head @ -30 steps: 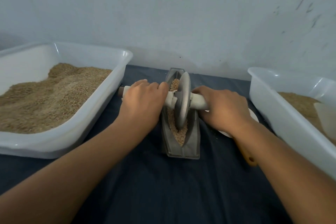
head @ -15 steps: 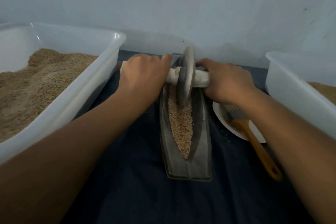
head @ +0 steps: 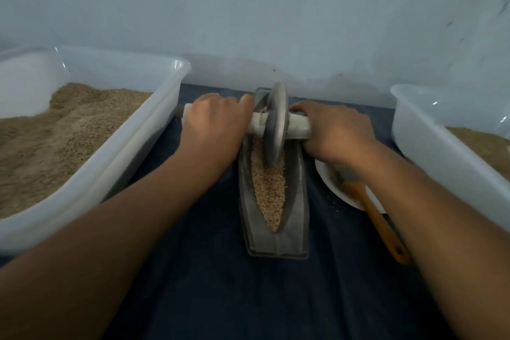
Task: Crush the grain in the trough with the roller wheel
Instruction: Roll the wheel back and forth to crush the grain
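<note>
Since half a sec ago the roller wheel point(head: 275, 127) has barely shifted: it sits at the far end of the trough point(head: 276, 240), as it did then, after rolling there from mid-trough a full sec back. View is a little lower now, so more of the near end shows.

Wheel is a grey metal disc, upright, w/ a pale axle handle point(head: 299, 125) running through its centre, left to right. Left hand point(head: 212, 127) grips the axle on the left of the disc, fingers curled over the top. Right hand point(head: 336, 132) grips it on the right the same way. Both forearms reach in from the bottom corners.

Trough is a narrow, boat-shaped grey metal channel on a dark cloth point(head: 248, 298). Grain point(head: 269, 190) lies in a tan strip along its groove, from under the disc to the near point.

Left: a big white tub point(head: 154, 124) heaped w/ grain. Right: another white tub point(head: 430, 146), partly filled. Between trough and right tub, a white plate point(head: 328, 185) w/ an orange-handled brush point(head: 378, 221) lying across it.

Risks, as I judge them: disc is near the far lip, so one more push fwd could run it off the end. Uneven pressure btwn hands may tilt the disc, riding it up the wall and flicking grain onto the cloth. Fingers sit close to the disc.
</note>
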`<state>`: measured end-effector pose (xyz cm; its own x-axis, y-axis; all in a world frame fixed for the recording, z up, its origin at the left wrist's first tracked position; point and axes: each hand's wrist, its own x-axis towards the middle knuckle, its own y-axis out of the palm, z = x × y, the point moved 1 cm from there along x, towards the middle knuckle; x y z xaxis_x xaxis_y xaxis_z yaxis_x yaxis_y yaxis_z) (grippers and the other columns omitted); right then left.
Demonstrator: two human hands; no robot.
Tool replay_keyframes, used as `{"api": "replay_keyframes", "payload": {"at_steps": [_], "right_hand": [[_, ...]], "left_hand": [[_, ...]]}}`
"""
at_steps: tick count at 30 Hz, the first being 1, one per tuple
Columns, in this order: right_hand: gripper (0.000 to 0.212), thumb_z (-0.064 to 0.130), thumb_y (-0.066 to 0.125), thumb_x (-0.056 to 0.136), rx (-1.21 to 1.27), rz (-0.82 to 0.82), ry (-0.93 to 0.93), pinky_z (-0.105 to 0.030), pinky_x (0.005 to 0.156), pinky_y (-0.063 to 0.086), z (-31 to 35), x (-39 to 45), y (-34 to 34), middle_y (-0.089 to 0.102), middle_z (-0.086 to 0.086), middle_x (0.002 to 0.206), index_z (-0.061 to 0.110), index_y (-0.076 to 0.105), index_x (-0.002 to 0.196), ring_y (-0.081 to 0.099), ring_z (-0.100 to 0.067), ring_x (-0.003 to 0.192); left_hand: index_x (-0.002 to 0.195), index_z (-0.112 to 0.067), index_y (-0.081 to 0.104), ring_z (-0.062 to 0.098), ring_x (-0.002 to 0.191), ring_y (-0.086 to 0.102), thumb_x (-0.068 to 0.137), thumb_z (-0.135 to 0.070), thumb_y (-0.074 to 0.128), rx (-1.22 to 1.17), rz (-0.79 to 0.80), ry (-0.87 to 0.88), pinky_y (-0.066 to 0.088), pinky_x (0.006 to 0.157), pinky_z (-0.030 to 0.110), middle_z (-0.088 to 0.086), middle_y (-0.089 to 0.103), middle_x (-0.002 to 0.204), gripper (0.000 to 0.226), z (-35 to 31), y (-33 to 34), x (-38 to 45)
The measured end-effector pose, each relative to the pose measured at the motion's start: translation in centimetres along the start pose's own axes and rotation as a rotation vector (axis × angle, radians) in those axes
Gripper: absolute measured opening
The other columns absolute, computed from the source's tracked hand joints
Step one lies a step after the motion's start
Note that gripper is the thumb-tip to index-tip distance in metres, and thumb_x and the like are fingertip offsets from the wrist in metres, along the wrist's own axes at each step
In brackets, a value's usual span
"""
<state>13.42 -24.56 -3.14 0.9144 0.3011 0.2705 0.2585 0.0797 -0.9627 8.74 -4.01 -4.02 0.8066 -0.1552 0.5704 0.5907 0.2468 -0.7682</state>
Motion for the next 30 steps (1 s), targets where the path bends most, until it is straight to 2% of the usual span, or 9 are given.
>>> {"api": "replay_keyframes", "payload": {"at_steps": [4, 6, 8, 11, 14, 17, 21, 25, 30], "right_hand": [[0.06, 0.046, 0.065, 0.08, -0.01, -0.052, 0.016, -0.036, 0.066, 0.047, 0.2, -2.1, 0.2, 0.071, 0.008, 0.105, 0.053, 0.042, 0.135, 0.067, -0.026, 0.094], [0.057, 0.048, 0.062, 0.082, -0.013, -0.078, 0.003, -0.036, 0.065, 0.046, 0.4, -3.2, 0.0, 0.071, 0.009, 0.104, 0.053, 0.043, 0.135, 0.067, -0.027, 0.093], [0.055, 0.049, 0.061, 0.084, -0.011, -0.105, -0.017, -0.035, 0.064, 0.042, 0.6, -4.4, -0.2, 0.071, 0.01, 0.105, 0.052, 0.043, 0.135, 0.067, -0.026, 0.094], [0.052, 0.047, 0.06, 0.085, 0.007, -0.126, -0.045, -0.034, 0.062, 0.041, 0.9, -6.3, -0.7, 0.071, 0.011, 0.105, 0.051, 0.044, 0.134, 0.068, -0.026, 0.094], [0.046, 0.043, 0.06, 0.087, 0.03, -0.139, -0.04, -0.036, 0.063, 0.049, 1.3, -7.7, -1.2, 0.071, 0.011, 0.102, 0.052, 0.046, 0.13, 0.068, -0.026, 0.091], [0.044, 0.039, 0.057, 0.088, 0.04, -0.103, -0.01, -0.036, 0.063, 0.05, 1.5, -8.2, -1.8, 0.071, 0.01, 0.096, 0.054, 0.05, 0.128, 0.067, -0.025, 0.087], [0.041, 0.03, 0.055, 0.084, 0.019, -0.06, 0.021, -0.033, 0.058, 0.038, 1.5, -8.1, -3.0, 0.066, 0.008, 0.086, 0.051, 0.055, 0.119, 0.064, -0.026, 0.082], [0.039, 0.026, 0.054, 0.08, -0.006, -0.116, 0.043, -0.03, 0.053, 0.032, 1.0, -7.8, -4.6, 0.063, 0.01, 0.079, 0.047, 0.059, 0.112, 0.057, -0.023, 0.074], [0.045, 0.028, 0.058, 0.082, 0.021, -0.105, 0.007, -0.032, 0.061, 0.039, 0.6, -8.3, -5.1, 0.069, 0.01, 0.092, 0.049, 0.056, 0.121, 0.064, -0.024, 0.088]], "left_hand": [[0.115, -0.024, 0.053, 0.017, 0.086, 0.061, 0.093, -0.021, 0.06, -0.041, -0.043, 0.043, 0.028, 0.069, 0.025, -0.006, 0.064, 0.091, 0.023, -0.3, -0.7, -1.4], [0.116, -0.024, 0.053, 0.016, 0.088, 0.061, 0.093, -0.02, 0.06, -0.092, -0.051, 0.059, 0.032, 0.075, 0.024, -0.006, 0.064, 0.094, 0.024, -0.2, -1.2, -2.3], [0.118, -0.024, 0.054, 0.015, 0.088, 0.06, 0.092, -0.018, 0.06, -0.138, -0.056, 0.067, 0.039, 0.088, 0.025, -0.006, 0.064, 0.095, 0.028, -0.2, -1.7, -3.2], [0.119, -0.023, 0.054, 0.017, 0.09, 0.059, 0.09, -0.01, 0.056, -0.156, -0.064, 0.081, 0.033, 0.105, 0.028, -0.005, 0.064, 0.096, 0.031, -0.2, -2.5, -4.5], [0.121, -0.023, 0.054, 0.019, 0.097, 0.059, 0.089, -0.007, 0.053, -0.169, -0.061, 0.093, 0.027, 0.112, 0.03, -0.004, 0.064, 0.103, 0.036, -0.2, -3.3, -5.2], [0.122, -0.027, 0.054, 0.017, 0.099, 0.059, 0.088, -0.01, 0.055, -0.186, -0.048, 0.106, 0.037, 0.101, 0.029, -0.008, 0.064, 0.106, 0.038, 0.1, -4.1, -5.5], [0.118, -0.031, 0.056, 0.016, 0.093, 0.06, 0.086, -0.013, 0.058, -0.238, -0.012, 0.085, 0.045, 0.084, 0.03, -0.009, 0.065, 0.1, 0.037, 0.7, -5.5, -5.2], [0.113, -0.031, 0.059, 0.018, 0.088, 0.062, 0.084, -0.017, 0.062, -0.259, -0.054, 0.065, 0.039, 0.071, 0.03, -0.009, 0.066, 0.093, 0.032, 0.8, -6.8, -4.3], [0.114, -0.032, 0.056, 0.02, 0.087, 0.063, 0.082, -0.019, 0.063, -0.276, 0.003, 0.061, 0.033, 0.066, 0.031, -0.008, 0.066, 0.095, 0.035, 0.4, -6.7, -4.5]]}}
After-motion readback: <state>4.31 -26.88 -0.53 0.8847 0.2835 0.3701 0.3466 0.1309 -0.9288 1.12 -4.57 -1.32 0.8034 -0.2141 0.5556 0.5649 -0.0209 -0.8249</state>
